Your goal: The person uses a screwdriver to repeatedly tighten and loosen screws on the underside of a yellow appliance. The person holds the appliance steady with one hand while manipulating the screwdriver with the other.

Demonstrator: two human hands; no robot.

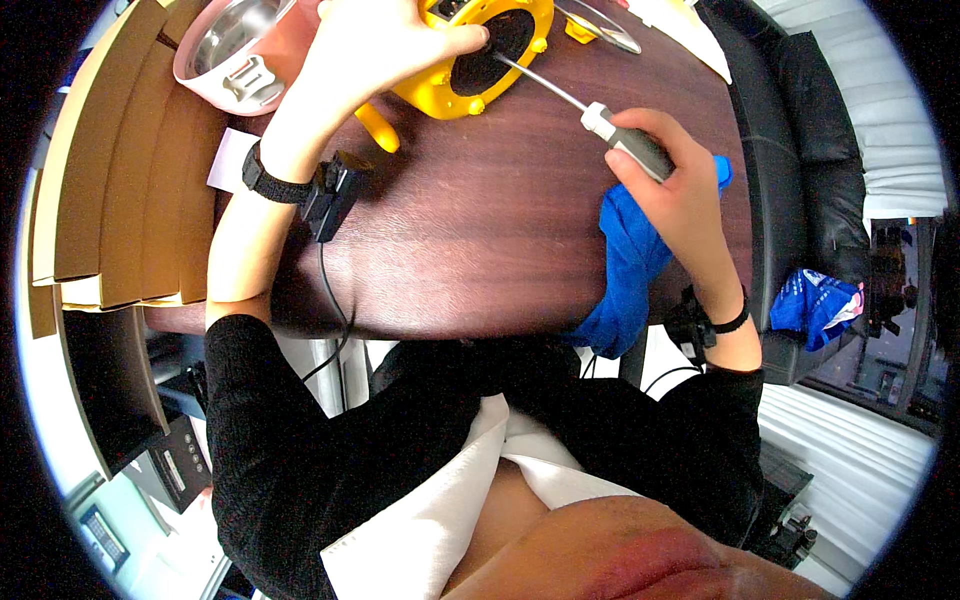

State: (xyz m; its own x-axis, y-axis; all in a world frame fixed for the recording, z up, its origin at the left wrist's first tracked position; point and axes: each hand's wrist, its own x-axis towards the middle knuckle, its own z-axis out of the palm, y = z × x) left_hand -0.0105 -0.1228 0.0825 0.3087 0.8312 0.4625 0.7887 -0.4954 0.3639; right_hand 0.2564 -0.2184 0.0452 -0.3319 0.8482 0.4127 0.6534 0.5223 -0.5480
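My right hand [675,165] is closed round the grey-and-white handle of a screwdriver [640,145]. Its thin metal shaft slants up and left to the dark round face of a yellow housing [470,103], which has small knobs along its rim. On that housing lies my left hand [385,40], its thumb pressed on the dark face close to the screwdriver's tip. The upper frame edge cuts off part of this hand, and what the tip touches is too small to tell. A yellow curved piece [378,128] juts out below the housing. Beneath my right wrist is a blue cloth [630,260].
A pink pot [245,60] with a metal inside stands at the far left, near brown cardboard boxes [120,170]. At the far right of the dark wooden table [450,250] lie a clear oval piece [615,32] and a small yellow part [578,31]. A black sofa [790,170] adjoins the right.
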